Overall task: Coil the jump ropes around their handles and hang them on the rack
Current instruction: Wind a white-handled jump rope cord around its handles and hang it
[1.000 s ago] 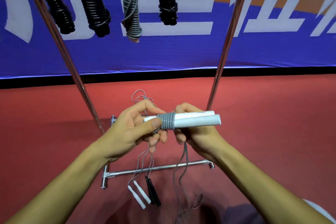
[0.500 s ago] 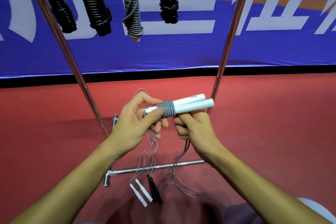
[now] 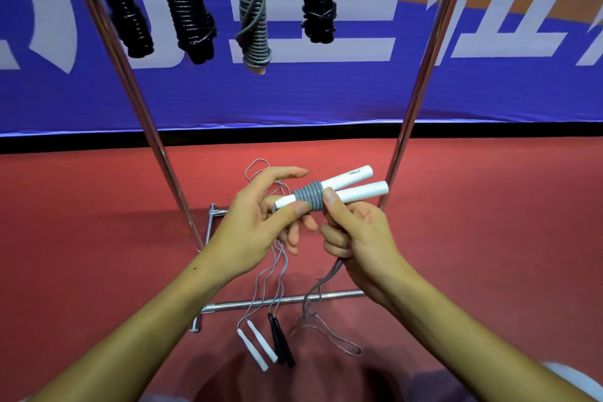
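A pair of white handles (image 3: 346,188), bound by a few turns of grey rope (image 3: 309,197), is held above the red floor (image 3: 489,222) before the rack (image 3: 421,75). The right hand (image 3: 355,238) is closed around them; the left hand (image 3: 257,222) pinches the other end. Coiled ropes (image 3: 189,10) are seen hanging overhead.

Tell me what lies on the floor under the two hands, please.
Under the left hand and right hand: the rack's base bar, two white handles, two black handles and loose grey rope. Parts of their cords run up behind the hands, hidden.
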{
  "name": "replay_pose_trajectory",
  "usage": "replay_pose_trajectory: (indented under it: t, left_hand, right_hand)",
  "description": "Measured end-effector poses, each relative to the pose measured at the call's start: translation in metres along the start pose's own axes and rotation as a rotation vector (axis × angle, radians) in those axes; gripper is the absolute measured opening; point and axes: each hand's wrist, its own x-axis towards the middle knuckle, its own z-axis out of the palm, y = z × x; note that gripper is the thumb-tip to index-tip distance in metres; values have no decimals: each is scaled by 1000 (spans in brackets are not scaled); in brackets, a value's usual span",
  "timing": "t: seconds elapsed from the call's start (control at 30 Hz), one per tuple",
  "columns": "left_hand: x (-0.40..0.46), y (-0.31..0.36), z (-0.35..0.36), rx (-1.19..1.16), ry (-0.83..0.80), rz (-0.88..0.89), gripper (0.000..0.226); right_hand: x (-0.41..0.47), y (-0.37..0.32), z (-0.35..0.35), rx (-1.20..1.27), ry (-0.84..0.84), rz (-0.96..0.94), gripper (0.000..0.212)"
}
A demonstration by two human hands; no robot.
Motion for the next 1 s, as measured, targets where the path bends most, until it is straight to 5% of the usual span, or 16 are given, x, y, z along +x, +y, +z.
replay_pose_trajectory:
  t: [0.43, 0.8, 1.0]
  left_hand:
    - [-1, -1, -12, 169, -220, -148, 48]
    - [0, -7, -20, 226, 17, -103, 45]
    - [2, -8, -19, 258, 59, -108, 43]
  right_hand:
    - [-1, 17, -7, -247, 195, 2, 51]
    - [8, 5, -20, -373, -33, 93, 19]
    - [13, 10, -31, -586, 103, -54, 10]
